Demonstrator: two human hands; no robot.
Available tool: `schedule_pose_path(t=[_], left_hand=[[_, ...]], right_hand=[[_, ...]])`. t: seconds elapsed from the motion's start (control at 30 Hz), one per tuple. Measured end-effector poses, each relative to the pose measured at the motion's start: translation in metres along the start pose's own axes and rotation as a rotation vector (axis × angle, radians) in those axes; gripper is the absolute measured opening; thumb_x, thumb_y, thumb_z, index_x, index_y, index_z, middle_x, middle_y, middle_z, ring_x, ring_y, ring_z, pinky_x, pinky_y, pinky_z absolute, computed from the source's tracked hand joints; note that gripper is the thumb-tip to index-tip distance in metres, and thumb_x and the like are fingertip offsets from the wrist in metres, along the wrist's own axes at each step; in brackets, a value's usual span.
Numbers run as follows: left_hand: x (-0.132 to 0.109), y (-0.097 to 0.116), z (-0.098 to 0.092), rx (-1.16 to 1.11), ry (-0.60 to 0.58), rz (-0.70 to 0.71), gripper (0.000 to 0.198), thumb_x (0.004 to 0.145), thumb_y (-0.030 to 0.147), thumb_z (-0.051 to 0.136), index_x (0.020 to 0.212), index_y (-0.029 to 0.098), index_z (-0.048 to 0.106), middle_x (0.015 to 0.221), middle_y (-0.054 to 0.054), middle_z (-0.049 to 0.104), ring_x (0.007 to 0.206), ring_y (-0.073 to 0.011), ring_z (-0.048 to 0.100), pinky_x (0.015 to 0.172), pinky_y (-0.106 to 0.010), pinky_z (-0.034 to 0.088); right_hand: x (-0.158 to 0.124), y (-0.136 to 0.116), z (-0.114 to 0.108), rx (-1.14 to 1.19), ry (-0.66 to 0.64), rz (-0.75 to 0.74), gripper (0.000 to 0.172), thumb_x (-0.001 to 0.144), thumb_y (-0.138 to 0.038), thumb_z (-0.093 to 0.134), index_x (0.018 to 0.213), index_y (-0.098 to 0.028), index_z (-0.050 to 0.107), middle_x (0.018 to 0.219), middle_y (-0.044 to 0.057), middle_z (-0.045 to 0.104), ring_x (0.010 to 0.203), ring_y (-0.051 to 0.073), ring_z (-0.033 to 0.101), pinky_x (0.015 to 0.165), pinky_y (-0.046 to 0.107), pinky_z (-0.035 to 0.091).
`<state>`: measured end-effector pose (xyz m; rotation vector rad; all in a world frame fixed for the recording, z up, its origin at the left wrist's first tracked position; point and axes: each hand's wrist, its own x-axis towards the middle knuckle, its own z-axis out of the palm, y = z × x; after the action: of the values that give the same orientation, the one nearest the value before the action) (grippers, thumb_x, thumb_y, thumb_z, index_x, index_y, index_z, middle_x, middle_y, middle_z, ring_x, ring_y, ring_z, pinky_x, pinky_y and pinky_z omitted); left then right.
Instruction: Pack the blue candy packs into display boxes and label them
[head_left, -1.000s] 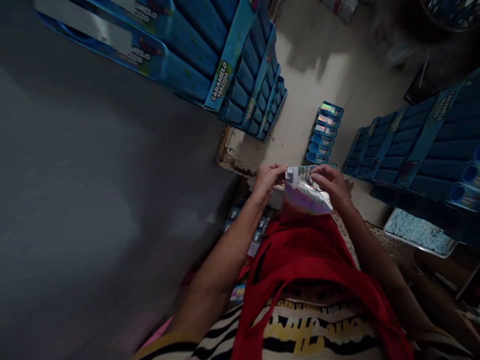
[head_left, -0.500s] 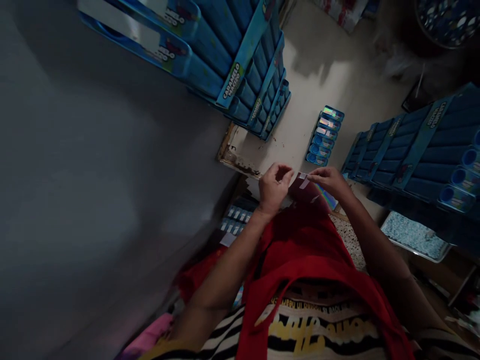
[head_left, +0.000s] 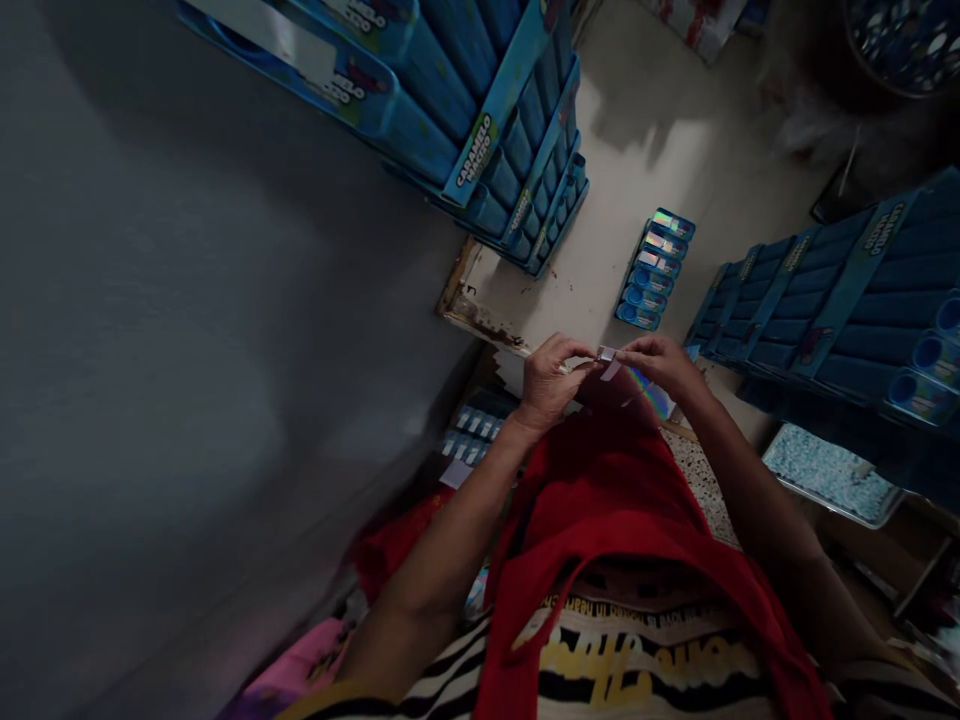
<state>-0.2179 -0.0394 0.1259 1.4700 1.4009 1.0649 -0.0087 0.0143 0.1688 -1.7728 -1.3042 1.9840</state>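
Observation:
My left hand (head_left: pixel 553 380) has thumb and forefinger pinched at the edge of a small silvery sticker (head_left: pixel 607 353). Facing it, my right hand (head_left: pixel 660 362) grips the top edge of a thin, shiny film sheet (head_left: pixel 637 392) with its fingertips. The sheet hangs in front of the red apron and shows a rainbow sheen on its right part. Beyond the hands, a blue tray of tube-shaped packs (head_left: pixel 655 270) lies on the table. Some of its round ends bear shiny stickers; others show bare blue circles.
Tall stacks of blue boxes (head_left: pixel 495 150) rise at left, beside the grey wall (head_left: pixel 187 300). More blue boxes (head_left: pixel 847 290) stand at right, above a tray of pale blue pieces (head_left: pixel 832 475). The table's worn edge (head_left: pixel 480 318) lies just past my left hand.
My left hand has moved slightly right, and its fingertips have closed at the small silvery sticker. My right hand keeps its hold on the sheet. The view has shifted a little.

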Motion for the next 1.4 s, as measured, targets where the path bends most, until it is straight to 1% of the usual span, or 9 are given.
schedule_pose_path(t=[0.1, 0.3, 0.4, 0.83, 1.0, 1.1, 1.2, 1.3, 1.4], left_hand=[[-0.001, 0.001, 0.0, -0.035, -0.004, -0.011, 0.01, 0.086, 0.025, 0.085, 0.086, 0.023, 0.075, 0.083, -0.001, 0.073, 0.079, -0.0156, 0.068, 0.074, -0.026, 0.054], [-0.002, 0.007, -0.002, -0.046, -0.062, -0.22, 0.013, 0.085, 0.034, 0.084, 0.081, 0.024, 0.076, 0.085, -0.003, 0.074, 0.084, -0.0182, 0.068, 0.077, -0.028, 0.056], [-0.001, 0.009, -0.004, -0.055, -0.081, -0.252, 0.013, 0.082, 0.033, 0.085, 0.08, 0.024, 0.076, 0.085, -0.004, 0.074, 0.083, -0.0187, 0.068, 0.075, -0.028, 0.056], [0.01, 0.004, -0.019, 0.039, -0.229, -0.088, 0.002, 0.087, 0.023, 0.076, 0.085, 0.022, 0.075, 0.093, -0.004, 0.064, 0.091, -0.0195, 0.063, 0.081, -0.031, 0.052], [0.016, -0.001, -0.017, 0.212, -0.253, -0.037, 0.006, 0.083, 0.016, 0.076, 0.086, 0.022, 0.075, 0.1, -0.006, 0.059, 0.099, -0.0241, 0.059, 0.091, -0.038, 0.05], [0.018, -0.004, -0.008, 0.259, -0.24, -0.12, 0.007, 0.081, 0.016, 0.077, 0.083, 0.022, 0.074, 0.098, -0.006, 0.06, 0.098, -0.0246, 0.058, 0.091, -0.038, 0.049], [0.018, -0.008, 0.002, 0.237, -0.228, -0.294, 0.008, 0.077, 0.018, 0.079, 0.075, 0.022, 0.072, 0.089, -0.004, 0.059, 0.085, -0.0215, 0.057, 0.079, -0.034, 0.047], [0.017, -0.012, 0.005, 0.173, -0.261, -0.542, 0.012, 0.07, 0.022, 0.081, 0.065, 0.021, 0.069, 0.076, -0.001, 0.058, 0.07, -0.0175, 0.052, 0.067, -0.03, 0.04], [0.015, -0.013, -0.001, -0.057, -0.366, -0.793, 0.017, 0.067, 0.03, 0.082, 0.065, 0.02, 0.069, 0.066, 0.001, 0.059, 0.064, -0.0153, 0.052, 0.064, -0.028, 0.037]], right_hand=[[-0.001, 0.0, 0.002, 0.0, -0.001, 0.022, 0.053, 0.066, -0.069, 0.075, 0.076, -0.016, 0.072, 0.057, -0.005, 0.05, 0.058, 0.011, 0.04, 0.056, 0.026, 0.03], [0.0, 0.003, 0.005, 0.034, 0.019, 0.027, 0.055, 0.064, -0.07, 0.076, 0.075, -0.016, 0.073, 0.057, -0.005, 0.051, 0.057, 0.011, 0.04, 0.056, 0.026, 0.027], [0.0, 0.004, 0.005, 0.016, 0.004, 0.021, 0.052, 0.065, -0.067, 0.076, 0.075, -0.016, 0.074, 0.057, -0.005, 0.051, 0.058, 0.011, 0.041, 0.056, 0.026, 0.028], [0.005, 0.004, 0.005, -0.042, -0.021, -0.018, 0.062, 0.066, -0.075, 0.078, 0.077, -0.014, 0.077, 0.06, -0.003, 0.056, 0.059, 0.011, 0.042, 0.057, 0.026, 0.029], [-0.001, 0.002, 0.014, -0.335, 0.099, -0.041, 0.036, 0.09, -0.05, 0.07, 0.091, -0.016, 0.083, 0.075, 0.002, 0.074, 0.068, 0.015, 0.058, 0.06, 0.026, 0.032], [-0.008, -0.007, 0.027, -0.665, 0.217, -0.019, 0.029, 0.099, -0.041, 0.063, 0.103, -0.021, 0.084, 0.094, 0.008, 0.082, 0.082, 0.02, 0.069, 0.065, 0.028, 0.033], [-0.01, -0.012, 0.041, -0.927, 0.228, 0.05, 0.036, 0.106, -0.038, 0.051, 0.11, -0.019, 0.082, 0.105, 0.016, 0.082, 0.091, 0.025, 0.074, 0.069, 0.031, 0.036], [-0.004, -0.006, 0.045, -1.022, 0.217, 0.105, 0.038, 0.108, -0.036, 0.047, 0.113, -0.017, 0.078, 0.106, 0.02, 0.081, 0.094, 0.028, 0.076, 0.071, 0.031, 0.039], [0.005, 0.005, 0.036, -1.02, 0.246, 0.131, 0.038, 0.108, -0.038, 0.046, 0.114, -0.019, 0.078, 0.106, 0.019, 0.081, 0.097, 0.03, 0.076, 0.074, 0.032, 0.044]])
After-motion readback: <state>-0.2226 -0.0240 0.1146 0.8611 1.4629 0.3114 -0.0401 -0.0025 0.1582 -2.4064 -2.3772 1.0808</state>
